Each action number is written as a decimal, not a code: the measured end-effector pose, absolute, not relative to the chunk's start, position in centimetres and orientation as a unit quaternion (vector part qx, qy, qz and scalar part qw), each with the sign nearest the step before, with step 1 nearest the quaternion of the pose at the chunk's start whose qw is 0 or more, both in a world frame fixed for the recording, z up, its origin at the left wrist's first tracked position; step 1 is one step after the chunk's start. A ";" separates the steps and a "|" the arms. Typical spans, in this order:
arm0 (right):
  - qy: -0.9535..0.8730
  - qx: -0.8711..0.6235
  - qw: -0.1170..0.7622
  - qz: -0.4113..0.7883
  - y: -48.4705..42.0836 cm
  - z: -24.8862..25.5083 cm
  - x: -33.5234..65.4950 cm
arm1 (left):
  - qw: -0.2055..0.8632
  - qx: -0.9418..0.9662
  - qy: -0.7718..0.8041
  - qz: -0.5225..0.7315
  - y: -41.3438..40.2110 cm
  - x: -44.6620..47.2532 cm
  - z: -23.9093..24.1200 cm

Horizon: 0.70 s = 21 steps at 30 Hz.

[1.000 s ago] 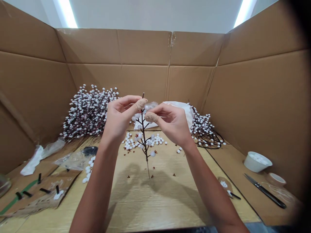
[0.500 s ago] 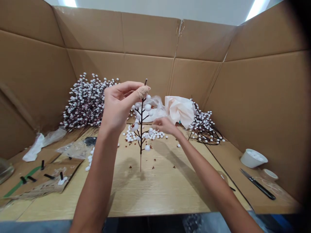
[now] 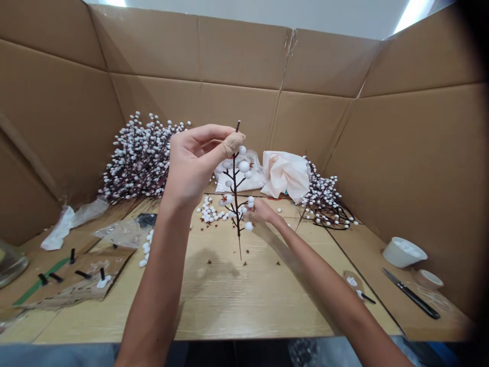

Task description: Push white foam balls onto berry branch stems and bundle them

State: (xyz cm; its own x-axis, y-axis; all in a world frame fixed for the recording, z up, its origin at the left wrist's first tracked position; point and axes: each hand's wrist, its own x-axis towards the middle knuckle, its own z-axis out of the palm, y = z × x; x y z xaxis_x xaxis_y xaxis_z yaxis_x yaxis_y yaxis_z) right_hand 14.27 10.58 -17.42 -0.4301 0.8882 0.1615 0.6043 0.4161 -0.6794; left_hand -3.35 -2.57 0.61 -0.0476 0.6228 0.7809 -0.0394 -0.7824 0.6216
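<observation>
My left hand (image 3: 202, 160), its thumb wrapped in beige tape, pinches a dark brown artificial berry branch (image 3: 236, 191) near its top end. The branch hangs almost upright over the table, its thin bare wire end pointing down. White berries sit on many of its short twigs, a few with small brown star-shaped caps. My right hand (image 3: 262, 210) is at the lower right of the branch, fingers drawn together; berries partly cover the fingertips, and what they hold is hidden. Loose white berries (image 3: 208, 209) lie behind the branch, with small brown star caps (image 3: 209, 262) scattered on the table.
Bundles of white-berry branches (image 3: 139, 158) stand at the back left, with a smaller bundle (image 3: 324, 199) at right. A white bag (image 3: 286, 173) lies between. A white cup (image 3: 405, 252), tape roll (image 3: 430, 278) and knife (image 3: 412, 294) are at right. Cardboard walls (image 3: 237, 107) enclose the table.
The view has shifted slightly. The branch and my left hand now appear a little farther right. My right hand has come down and closer to the branch's lower twigs.
</observation>
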 end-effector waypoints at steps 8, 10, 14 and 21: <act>-0.700 -0.275 0.429 0.500 6.4 -10.0 16.2 | 0.271 0.653 0.188 0.681 -2.6 -3.7 0.8; -0.657 -0.220 0.488 0.532 4.9 -8.0 16.2 | 0.283 0.657 0.186 0.673 -2.7 -3.7 0.8; -0.626 -0.172 0.565 0.509 2.1 -4.7 15.7 | 0.303 0.672 0.192 0.648 -3.0 -3.3 0.7; -0.613 -0.110 0.610 0.490 -0.8 -2.1 15.1 | 0.327 0.722 0.180 0.583 -4.0 -2.6 0.6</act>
